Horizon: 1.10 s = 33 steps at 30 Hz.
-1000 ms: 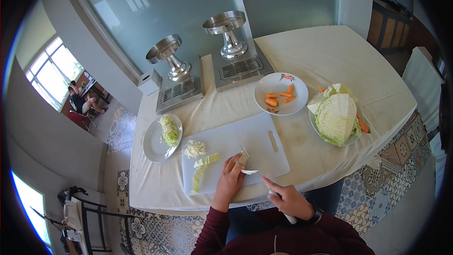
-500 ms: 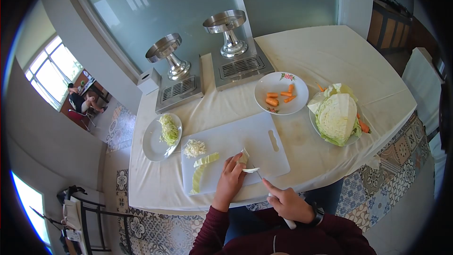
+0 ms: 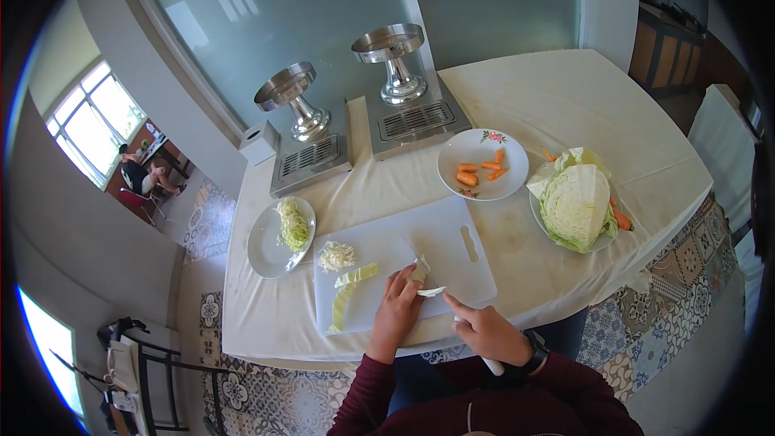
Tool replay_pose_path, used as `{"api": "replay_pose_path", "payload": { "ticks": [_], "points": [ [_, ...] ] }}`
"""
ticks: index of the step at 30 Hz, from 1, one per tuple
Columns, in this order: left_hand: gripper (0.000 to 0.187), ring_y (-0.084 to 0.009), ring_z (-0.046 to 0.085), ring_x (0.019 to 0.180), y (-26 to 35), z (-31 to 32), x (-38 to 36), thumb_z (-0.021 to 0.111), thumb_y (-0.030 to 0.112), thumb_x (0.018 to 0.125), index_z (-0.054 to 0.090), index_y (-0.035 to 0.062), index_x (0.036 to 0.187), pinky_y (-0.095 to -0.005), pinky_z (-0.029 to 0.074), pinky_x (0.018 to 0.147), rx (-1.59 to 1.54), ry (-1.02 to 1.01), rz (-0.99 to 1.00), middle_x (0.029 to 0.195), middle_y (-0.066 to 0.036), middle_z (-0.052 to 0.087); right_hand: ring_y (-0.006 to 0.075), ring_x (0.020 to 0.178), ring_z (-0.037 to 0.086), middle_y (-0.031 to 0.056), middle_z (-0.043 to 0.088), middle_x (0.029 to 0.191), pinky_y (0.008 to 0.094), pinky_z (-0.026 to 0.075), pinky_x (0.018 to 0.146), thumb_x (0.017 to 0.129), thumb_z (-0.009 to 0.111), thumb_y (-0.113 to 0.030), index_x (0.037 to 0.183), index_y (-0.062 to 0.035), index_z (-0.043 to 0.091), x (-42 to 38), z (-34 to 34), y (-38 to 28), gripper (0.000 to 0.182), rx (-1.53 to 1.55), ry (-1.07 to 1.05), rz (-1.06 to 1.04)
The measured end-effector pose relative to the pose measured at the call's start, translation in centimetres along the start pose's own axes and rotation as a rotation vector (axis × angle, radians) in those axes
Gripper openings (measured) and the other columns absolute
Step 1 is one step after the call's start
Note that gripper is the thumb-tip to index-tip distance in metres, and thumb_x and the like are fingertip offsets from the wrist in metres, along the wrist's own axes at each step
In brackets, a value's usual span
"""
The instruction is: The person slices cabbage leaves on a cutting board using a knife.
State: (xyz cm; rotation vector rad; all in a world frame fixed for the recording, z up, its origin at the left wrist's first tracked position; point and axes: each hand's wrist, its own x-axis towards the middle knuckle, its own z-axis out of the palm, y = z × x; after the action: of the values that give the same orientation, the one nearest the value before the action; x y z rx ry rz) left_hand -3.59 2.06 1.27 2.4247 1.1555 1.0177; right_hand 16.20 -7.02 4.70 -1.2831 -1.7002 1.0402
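My left hand [image 3: 397,305] is closed over a piece of cabbage [image 3: 421,271] on the white cutting board [image 3: 444,234], fingertips pressing it down. In my right hand [image 3: 494,333] is a knife [image 3: 493,366], gripped by its white handle with the index finger stretched forward. Its blade is mostly hidden at the cabbage; a faint stretch seems to show beyond it. A thin cabbage slice [image 3: 432,291] lies beside my left fingertips. Left of that hand are cabbage strips [image 3: 345,299] and a small heap of shredded cabbage [image 3: 336,256].
A plate [image 3: 262,254] with shredded cabbage stands left of the board. Behind it is a floral bowl [image 3: 484,139] of carrot pieces. At right, a large cut cabbage [image 3: 575,206] sits with carrots [image 3: 622,219]. Two metal stands [image 3: 309,123] [image 3: 403,87] occupy the back; a person [image 3: 136,171] sits far left.
My right hand has pushed slightly forward with the knife, and the blade part seen between hand and cabbage is now hidden. My left hand keeps its hold. The whole view has shifted slightly.
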Motion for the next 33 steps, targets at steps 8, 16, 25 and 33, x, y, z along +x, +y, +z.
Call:
{"api": "replay_pose_path", "payload": {
  "ticks": [8, 16, 25, 33],
  "points": [
    [0.025, -0.0419, 0.054, 0.119, -0.2, 0.0, -0.1, 0.070, 0.000, 0.078, 0.057, 0.0028, 0.099, -0.0475, 0.049, 0.096, 0.003, -0.013, -0.002, 0.132, -0.018, 0.057, 0.0330, 0.057, 0.058, 0.0193, 0.061, 0.070, 0.0369, 0.049, 0.063, 0.093, 0.056, -0.012, 0.148, -0.0077, 0.043, -2.7, -2.2, -1.8, 0.057, -0.064, -0.093, 0.102],
    [0.027, -0.0427, 0.054, 0.117, -0.5, 0.0, -0.1, 0.069, 0.000, 0.079, 0.054, 0.0009, 0.102, -0.0478, 0.048, 0.097, -0.016, -0.014, 0.034, 0.133, -0.020, 0.056, 0.0405, 0.060, 0.059, 0.0246, 0.061, 0.071, 0.0419, 0.049, 0.062, 0.090, 0.059, -0.015, 0.145, -0.0088, 0.048, -3.3, -3.2, -2.5, 0.056, 0.015, -0.088, 0.177],
    [0.026, -0.0414, 0.054, 0.116, -0.1, -0.1, -0.3, 0.068, 0.002, 0.081, 0.052, 0.0010, 0.102, -0.0465, 0.047, 0.096, -0.026, -0.021, -0.028, 0.129, -0.020, 0.054, 0.0344, 0.054, 0.056, 0.0208, 0.059, 0.067, 0.0391, 0.048, 0.060, 0.090, 0.058, -0.015, 0.145, -0.0090, 0.048, -3.3, -3.0, -2.2, 0.056, 0.067, -0.067, 0.206],
    [0.027, -0.0414, 0.054, 0.115, -0.1, -0.1, -0.1, 0.067, 0.000, 0.080, 0.052, 0.0019, 0.102, -0.0467, 0.047, 0.096, -0.029, -0.027, -0.019, 0.129, -0.019, 0.055, 0.0303, 0.053, 0.054, 0.0167, 0.057, 0.066, 0.0377, 0.047, 0.059, 0.091, 0.057, -0.015, 0.146, -0.0093, 0.047, -3.1, -2.6, -1.7, 0.056, 0.102, -0.056, 0.207]
  ]
}}
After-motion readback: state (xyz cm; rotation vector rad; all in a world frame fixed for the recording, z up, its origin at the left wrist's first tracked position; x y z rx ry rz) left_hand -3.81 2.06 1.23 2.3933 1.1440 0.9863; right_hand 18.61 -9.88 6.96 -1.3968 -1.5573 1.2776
